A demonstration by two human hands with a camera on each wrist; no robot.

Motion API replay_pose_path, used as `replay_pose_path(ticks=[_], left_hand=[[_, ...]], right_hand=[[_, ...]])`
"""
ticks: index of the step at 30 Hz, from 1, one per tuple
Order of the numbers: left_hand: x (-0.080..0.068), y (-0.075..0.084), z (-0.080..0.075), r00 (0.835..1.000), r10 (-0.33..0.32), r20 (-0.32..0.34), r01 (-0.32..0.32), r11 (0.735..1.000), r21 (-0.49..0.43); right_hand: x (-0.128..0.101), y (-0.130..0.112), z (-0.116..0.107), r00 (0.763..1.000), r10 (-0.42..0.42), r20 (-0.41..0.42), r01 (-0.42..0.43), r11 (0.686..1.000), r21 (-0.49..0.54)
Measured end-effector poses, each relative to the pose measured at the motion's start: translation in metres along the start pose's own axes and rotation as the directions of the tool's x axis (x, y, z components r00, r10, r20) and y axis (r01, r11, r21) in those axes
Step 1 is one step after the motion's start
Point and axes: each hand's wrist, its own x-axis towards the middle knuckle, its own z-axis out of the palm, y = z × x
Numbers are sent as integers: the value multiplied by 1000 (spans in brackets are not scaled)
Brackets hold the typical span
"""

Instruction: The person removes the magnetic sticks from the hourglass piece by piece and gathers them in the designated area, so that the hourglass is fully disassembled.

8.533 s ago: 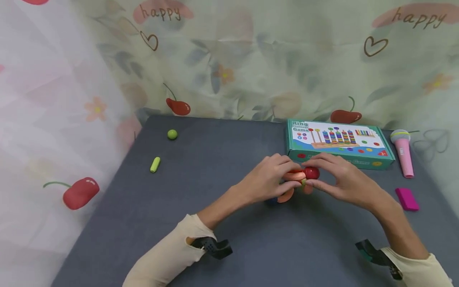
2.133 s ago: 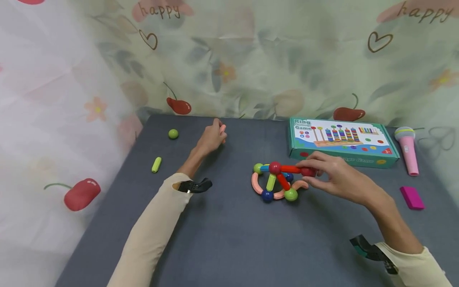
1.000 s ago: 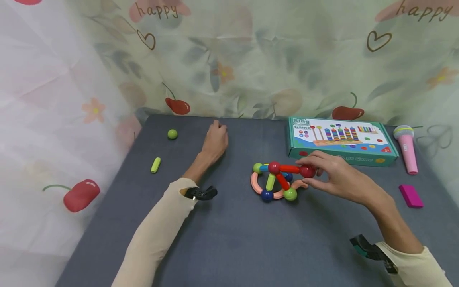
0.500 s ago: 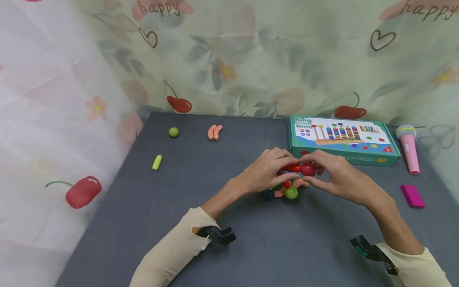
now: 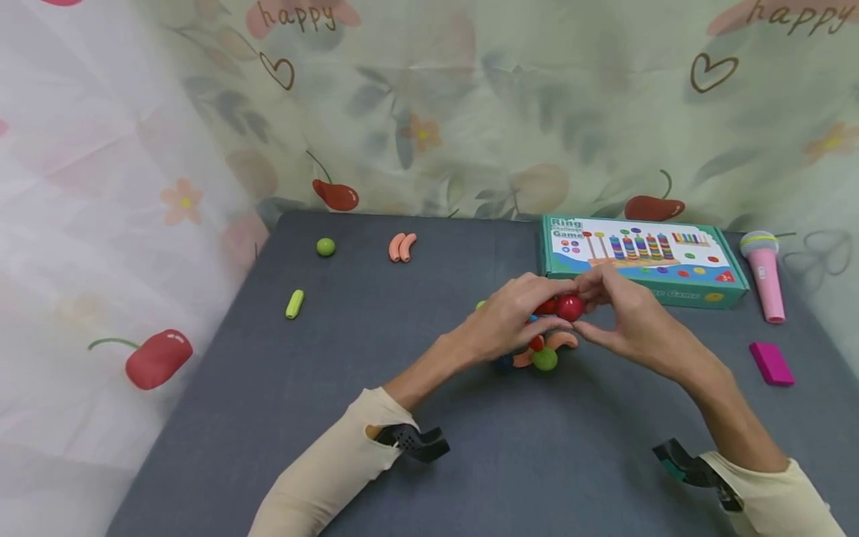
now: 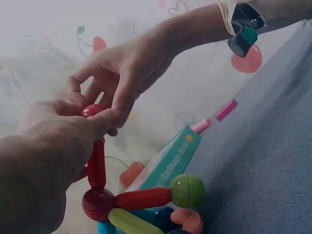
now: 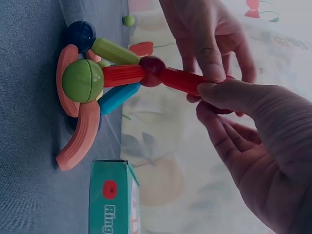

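A toy frame of coloured rods and balls (image 5: 537,350) stands mid-table on the grey table (image 5: 322,403). My left hand (image 5: 546,313) pinches the red rod (image 7: 180,80) that rises from the frame's dark red hub ball (image 7: 152,71). My right hand (image 5: 585,306) pinches the red ball (image 5: 569,307) at that rod's upper end. The fingertips of both hands meet there. A green ball (image 7: 83,80), a blue ball (image 7: 80,34) and an orange curved piece (image 7: 80,139) form the base on the table. My left hand hides part of the frame in the head view.
Two orange curved pieces (image 5: 402,247), a green ball (image 5: 325,246) and a green rod (image 5: 294,304) lie at the far left. A teal ring-game box (image 5: 644,261) sits just behind my hands. A pink microphone (image 5: 765,276) and a magenta block (image 5: 772,363) lie on the right.
My left hand left two orange curved pieces at the far left, came back to the frame and took the red rod. The red ball end has risen slightly.
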Motion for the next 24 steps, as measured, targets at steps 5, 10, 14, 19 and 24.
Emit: replay_pose_path(ticks=[5, 10, 14, 19, 24], left_hand=[[-2, 3, -2, 999, -24, -42, 24, 1000, -5], [-8, 8, -9, 998, -20, -61, 19, 1000, -17], [-17, 13, -19, 999, 14, -43, -15, 1000, -19], [-36, 15, -32, 998, 10, -60, -8, 999, 36], [-53, 16, -41, 996, -18, -89, 22, 999, 50]], right_hand=[[0, 10, 11, 999, 46, 20, -49, 981, 187], [6, 23, 34, 990, 78, 122, -118, 922, 369], [14, 24, 48, 991, 17, 133, -59, 946, 320], [25, 21, 58, 989, -41, 142, -1, 959, 282], [31, 18, 62, 988, -80, 129, 48, 971, 233]])
